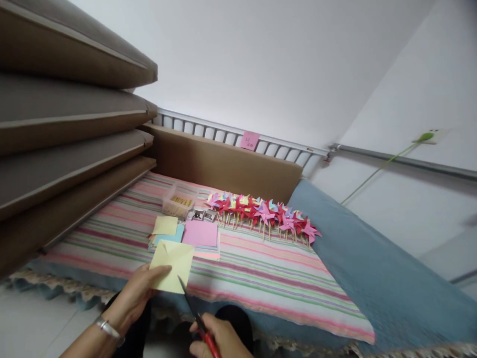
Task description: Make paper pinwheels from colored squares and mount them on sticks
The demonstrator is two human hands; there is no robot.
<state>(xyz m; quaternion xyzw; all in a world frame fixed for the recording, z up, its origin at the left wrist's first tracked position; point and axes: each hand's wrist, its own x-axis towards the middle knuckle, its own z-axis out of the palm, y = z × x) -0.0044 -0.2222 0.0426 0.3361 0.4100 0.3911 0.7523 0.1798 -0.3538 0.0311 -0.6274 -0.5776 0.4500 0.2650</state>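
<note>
My left hand [139, 288], with a silver bangle at the wrist, pinches the left edge of a pale yellow paper square [172, 278], thumb on top. Lines that could be creases or cuts run in from its upper corners. In my right hand [225, 337] are scissors [196, 314] with red handles, gripped low in the frame. Their dark blades point up and left, the tip over or against the paper's lower right part. Just beyond lie a pink paper stack [200, 232] and a smaller yellow sheet [165, 224] resting on blue paper [175, 235].
Many paper pinwheels [265, 213] on sticks lie in a row at the back right. A clear plastic box [169, 206] holds small yellowish pieces. Striped cloth [283, 278] covers the surface. Folded brown padded panels [74, 107] rise at left; a radiator [208, 132] stands behind.
</note>
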